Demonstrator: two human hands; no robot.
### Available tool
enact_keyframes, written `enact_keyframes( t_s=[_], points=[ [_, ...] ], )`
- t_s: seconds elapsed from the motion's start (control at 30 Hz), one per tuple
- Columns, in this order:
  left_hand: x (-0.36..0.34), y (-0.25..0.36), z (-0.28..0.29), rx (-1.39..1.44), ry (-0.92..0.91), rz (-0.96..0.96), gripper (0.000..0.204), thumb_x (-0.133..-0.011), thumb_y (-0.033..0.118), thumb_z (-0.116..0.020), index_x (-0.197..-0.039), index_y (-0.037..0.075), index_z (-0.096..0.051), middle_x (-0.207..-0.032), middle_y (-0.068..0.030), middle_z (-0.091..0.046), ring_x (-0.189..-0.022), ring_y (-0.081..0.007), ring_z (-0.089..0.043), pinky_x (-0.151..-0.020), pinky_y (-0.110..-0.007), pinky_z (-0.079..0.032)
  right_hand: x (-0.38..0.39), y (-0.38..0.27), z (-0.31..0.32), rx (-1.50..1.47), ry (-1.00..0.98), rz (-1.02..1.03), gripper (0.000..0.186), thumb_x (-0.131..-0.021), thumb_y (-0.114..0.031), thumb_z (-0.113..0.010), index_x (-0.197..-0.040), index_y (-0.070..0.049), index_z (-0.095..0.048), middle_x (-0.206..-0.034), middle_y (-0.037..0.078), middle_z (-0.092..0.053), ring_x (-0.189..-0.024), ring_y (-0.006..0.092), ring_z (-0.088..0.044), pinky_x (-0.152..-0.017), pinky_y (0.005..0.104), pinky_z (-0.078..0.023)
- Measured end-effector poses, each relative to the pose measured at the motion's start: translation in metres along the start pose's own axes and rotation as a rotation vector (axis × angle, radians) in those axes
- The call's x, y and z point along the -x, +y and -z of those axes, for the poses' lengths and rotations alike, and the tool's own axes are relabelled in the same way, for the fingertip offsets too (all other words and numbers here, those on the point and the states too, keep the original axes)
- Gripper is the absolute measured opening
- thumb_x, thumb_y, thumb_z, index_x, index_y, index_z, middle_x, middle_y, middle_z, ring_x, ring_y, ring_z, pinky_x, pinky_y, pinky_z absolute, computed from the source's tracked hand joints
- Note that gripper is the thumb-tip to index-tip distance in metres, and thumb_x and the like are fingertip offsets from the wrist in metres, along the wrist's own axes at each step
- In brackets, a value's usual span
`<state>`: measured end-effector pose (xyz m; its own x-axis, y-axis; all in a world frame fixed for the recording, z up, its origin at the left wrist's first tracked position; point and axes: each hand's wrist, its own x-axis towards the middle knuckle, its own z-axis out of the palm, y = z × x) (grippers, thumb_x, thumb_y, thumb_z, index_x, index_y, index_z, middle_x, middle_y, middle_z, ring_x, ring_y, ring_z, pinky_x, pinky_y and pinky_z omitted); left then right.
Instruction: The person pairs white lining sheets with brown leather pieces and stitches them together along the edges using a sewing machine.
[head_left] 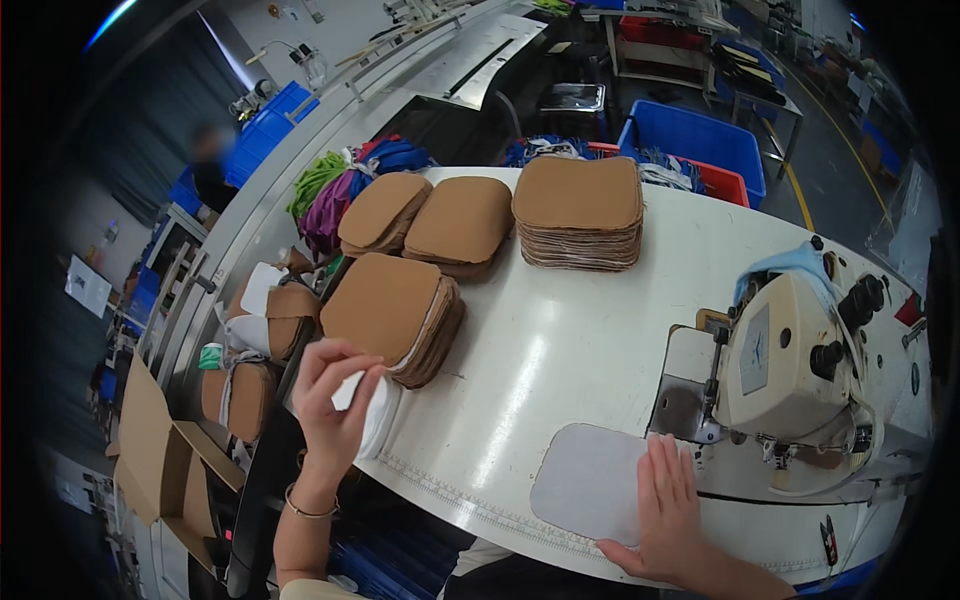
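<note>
My left hand [335, 400] is raised beside a stack of brown rounded-square fabric pieces [380, 305], its thumb and forefinger pinched together. Whatever may be between those fingertips is too small to make out. Behind and below that hand lies a pile of white pieces [378, 418], partly hidden by it. My right hand [668, 505] rests flat, fingers stretched, on the right edge of a pale grey rounded-square piece [585, 485] at the table's near edge. Just beyond my right fingertips stands a cream sewing machine [785, 345] with its metal plate.
Further brown stacks [578, 195] stand along the table's far side, near green and purple cloth bundles [322, 215]. Red-handled snips [829, 540] lie at the near right. An open cardboard box [150, 440] and tied brown bundles [250, 400] are on the left. A blue bin [695, 140] stands behind the table.
</note>
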<state>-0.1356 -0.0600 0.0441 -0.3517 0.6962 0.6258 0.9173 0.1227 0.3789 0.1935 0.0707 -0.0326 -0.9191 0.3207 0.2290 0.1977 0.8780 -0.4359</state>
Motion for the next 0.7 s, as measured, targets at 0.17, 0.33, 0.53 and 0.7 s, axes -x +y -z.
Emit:
enact_keyframes(
  t_s=[0.17, 0.33, 0.53, 0.7],
  points=[
    [-0.014, -0.033, 0.013, -0.149, -0.238, -0.071, 0.015, -0.078, -0.001, -0.072, -0.093, 0.000, -0.069, -0.097, -0.0089, -0.066, -0.088, -0.0244, -0.064, -0.074, -0.033, -0.052, 0.012, -0.004, -0.001, -0.094, 0.262, -0.078, 0.067, -0.084, -0.021, -0.062, -0.138, 0.011, -0.037, -0.143, 0.030, -0.037, -0.136, 0.0445, -0.033, -0.113, 0.0520, -0.025],
    [-0.018, -0.038, 0.010, -0.241, -0.314, -0.268, 0.018, -0.077, 0.000, -0.072, -0.094, 0.002, -0.070, -0.099, -0.0084, -0.067, -0.087, -0.0266, -0.064, -0.073, -0.034, -0.053, 0.011, -0.002, -0.004, -0.102, 0.192, -0.039, 0.084, -0.083, -0.027, -0.065, -0.145, 0.009, -0.022, -0.151, 0.031, -0.022, -0.142, 0.0468, -0.018, -0.115, 0.0546, -0.014],
    [-0.021, -0.023, -0.001, -0.332, -0.263, -0.223, 0.019, -0.075, 0.007, -0.075, -0.092, 0.003, -0.069, -0.094, -0.0070, -0.067, -0.084, -0.0249, -0.065, -0.071, -0.034, -0.054, 0.014, 0.002, -0.005, -0.058, 0.162, -0.014, 0.083, -0.082, -0.030, -0.064, -0.141, 0.014, -0.026, -0.147, 0.034, -0.027, -0.139, 0.0499, -0.023, -0.113, 0.0572, -0.017],
    [-0.027, -0.021, -0.006, -0.281, -0.287, -0.127, 0.015, -0.075, 0.005, -0.074, -0.089, 0.003, -0.069, -0.092, -0.0080, -0.068, -0.082, -0.0256, -0.065, -0.070, -0.034, -0.054, 0.015, 0.004, -0.005, -0.012, 0.133, 0.013, 0.084, -0.080, -0.032, -0.065, -0.137, 0.017, -0.029, -0.144, 0.037, -0.029, -0.136, 0.0540, -0.025, -0.112, 0.0601, -0.019]
  ],
)
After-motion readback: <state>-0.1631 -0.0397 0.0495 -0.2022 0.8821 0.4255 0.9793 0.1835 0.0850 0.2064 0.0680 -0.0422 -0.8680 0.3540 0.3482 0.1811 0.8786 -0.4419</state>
